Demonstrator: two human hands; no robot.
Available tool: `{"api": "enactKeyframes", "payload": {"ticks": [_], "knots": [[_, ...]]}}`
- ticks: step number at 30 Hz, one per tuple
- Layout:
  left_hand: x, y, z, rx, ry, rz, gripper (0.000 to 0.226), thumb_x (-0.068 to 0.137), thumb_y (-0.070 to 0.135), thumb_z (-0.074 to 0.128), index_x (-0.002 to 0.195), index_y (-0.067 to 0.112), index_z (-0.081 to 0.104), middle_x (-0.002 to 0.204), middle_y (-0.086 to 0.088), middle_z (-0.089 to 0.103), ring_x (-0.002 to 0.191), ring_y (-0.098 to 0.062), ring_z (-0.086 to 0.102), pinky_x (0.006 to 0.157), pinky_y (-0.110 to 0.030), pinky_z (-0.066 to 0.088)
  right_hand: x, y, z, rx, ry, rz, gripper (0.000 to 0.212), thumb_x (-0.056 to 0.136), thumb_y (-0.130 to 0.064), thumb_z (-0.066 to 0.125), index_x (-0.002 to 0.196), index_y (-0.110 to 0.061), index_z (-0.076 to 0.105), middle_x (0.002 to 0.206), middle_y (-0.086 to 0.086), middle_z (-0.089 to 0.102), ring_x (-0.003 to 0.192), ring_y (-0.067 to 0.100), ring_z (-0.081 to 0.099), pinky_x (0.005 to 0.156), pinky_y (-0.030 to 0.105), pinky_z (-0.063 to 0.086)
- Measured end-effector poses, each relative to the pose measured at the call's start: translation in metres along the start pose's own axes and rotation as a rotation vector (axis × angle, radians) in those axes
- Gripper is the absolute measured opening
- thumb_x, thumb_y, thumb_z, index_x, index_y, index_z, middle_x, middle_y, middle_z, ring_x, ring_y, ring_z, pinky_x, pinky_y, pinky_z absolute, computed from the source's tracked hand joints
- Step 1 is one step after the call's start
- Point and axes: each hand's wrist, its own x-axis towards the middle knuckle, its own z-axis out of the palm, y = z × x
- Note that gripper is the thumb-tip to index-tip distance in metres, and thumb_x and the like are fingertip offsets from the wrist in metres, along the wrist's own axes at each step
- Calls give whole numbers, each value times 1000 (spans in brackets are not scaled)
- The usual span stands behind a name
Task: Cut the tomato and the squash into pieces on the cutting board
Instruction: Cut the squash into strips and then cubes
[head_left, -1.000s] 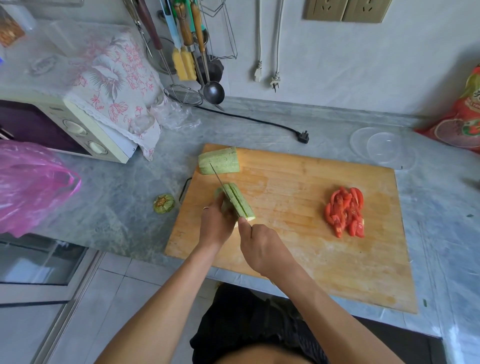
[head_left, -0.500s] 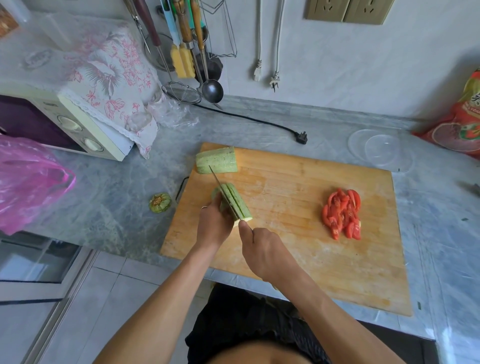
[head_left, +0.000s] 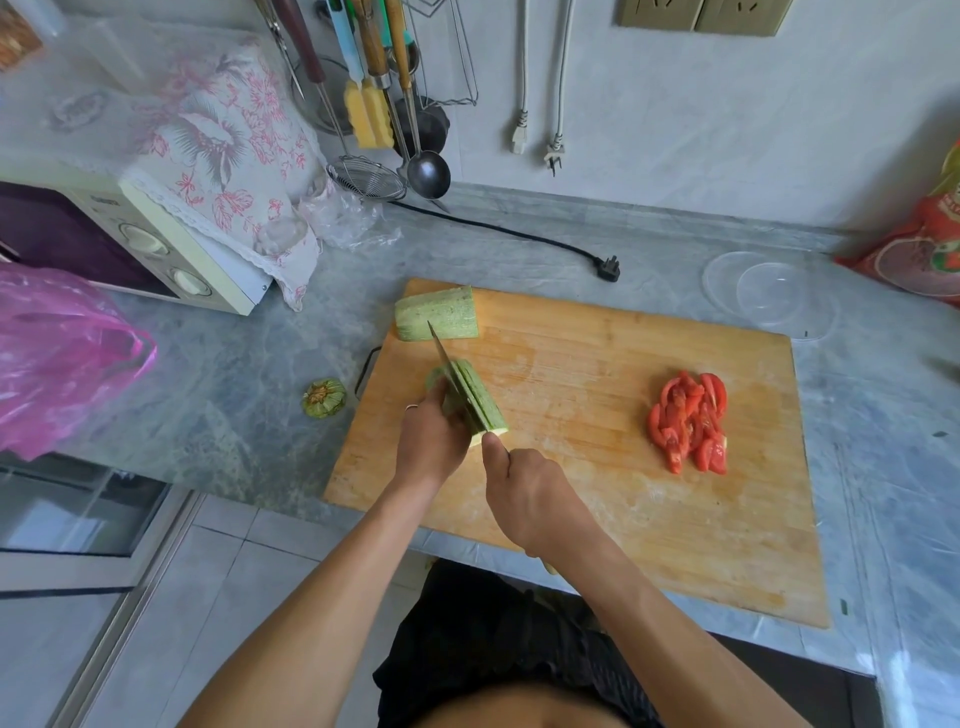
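Both forearms are bare from the wrists to the lower edge of the view; no sleeve, watch or bracelet shows on either. The left hand (head_left: 434, 441) wears a thin, pale metal ring (head_left: 411, 407) on one finger, seen at the knuckle on the hand's outer side; which finger it sits on cannot be told. The right hand (head_left: 530, 493) carries no ring or other ornament that shows. Below the arms lies a dark, black garment (head_left: 498, 644) with a rumpled, creased surface, worn about the waist. At the very bottom edge the torso is bare above this garment.
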Motion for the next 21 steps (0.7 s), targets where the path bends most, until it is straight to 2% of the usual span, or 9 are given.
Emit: {"api": "enactKeyframes", "payload": {"ticks": [4,9,15,21], "knots": [[2,-4,1,18,9,32,30,94,15,56,123,18,60,89,-7,74,86,-35,67,63,-35,46,6,-6,-1,-34,-34,4,55,104,-43,20,84,2,46,63,1,41,54,12,36,51,23,30],[3,-6,5,65,8,43,30,92,18,60,122,18,60,86,-5,74,84,-32,68,59,-29,37,12,-18,-9,-44,-103,32,51,104,-42,20,88,-2,47,63,3,44,53,15,41,50,25,36],[8,-12,6,91,6,57,38,92,13,55,130,17,57,90,-7,75,87,-37,68,69,-40,51,-2,-15,-15,-21,-113,36,55,103,-48,18,88,-3,46,60,4,47,49,16,45,46,27,36],[9,-15,10,79,17,68,41,91,12,56,131,19,56,89,-5,74,85,-36,67,67,-39,52,-1,-15,-14,-14,-95,26,63,103,-45,16,95,6,51,62,3,44,52,15,40,49,26,34]]}}
